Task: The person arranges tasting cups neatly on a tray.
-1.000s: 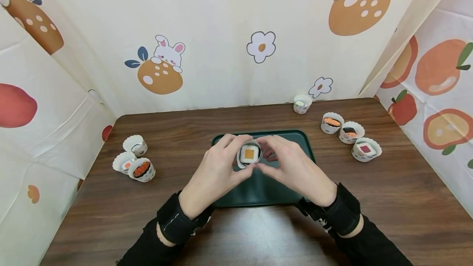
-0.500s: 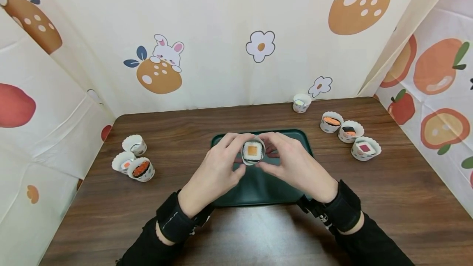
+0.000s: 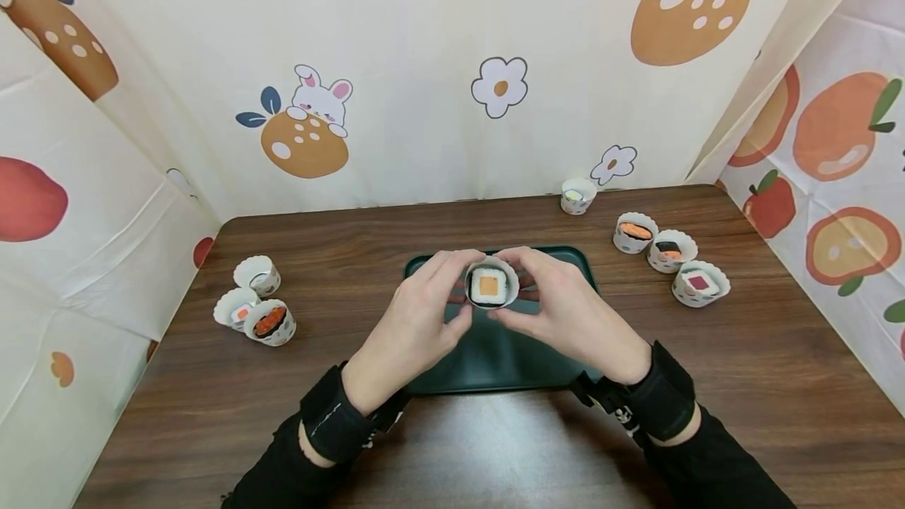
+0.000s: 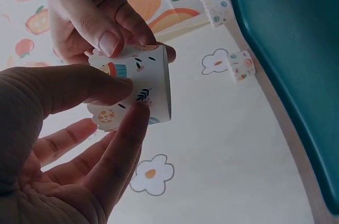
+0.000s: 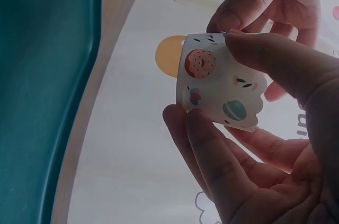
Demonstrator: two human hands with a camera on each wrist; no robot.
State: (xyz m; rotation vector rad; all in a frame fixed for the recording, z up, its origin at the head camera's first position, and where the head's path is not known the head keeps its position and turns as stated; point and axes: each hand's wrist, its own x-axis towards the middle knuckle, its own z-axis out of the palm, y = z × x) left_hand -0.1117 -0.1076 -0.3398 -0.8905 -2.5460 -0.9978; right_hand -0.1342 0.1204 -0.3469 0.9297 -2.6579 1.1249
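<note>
Both hands hold one scalloped paper cup (image 4: pixel 156 86) up over the dark green tray (image 3: pixel 502 364). Inside it sits a toy sushi roll (image 3: pixel 489 287) with a white top and an orange-yellow square in the middle. My left hand (image 3: pixel 424 305) grips the cup's left side, thumb on the near wall and fingers around the far side. From the other side my right hand (image 3: pixel 562 309) pinches it between thumb and fingers. In the right wrist view the cup wall (image 5: pixel 217 86) shows a printed doughnut, with fingertips at its base and thumb near the rim.
On the left of the wooden table (image 3: pixel 339 258) stands a cluster of paper cups, one with an orange-red topped sushi (image 3: pixel 271 322). More cups stand at the right, one holding a red-centred roll (image 3: pixel 698 283). Another cup (image 3: pixel 577 196) is by the back edge, near the patterned curtain (image 3: pixel 410 100).
The cup with the roll has shifted slightly right and away, and its opening has turned more squarely to the head view. Both hands moved with it, fingers adjusting around the cup.
</note>
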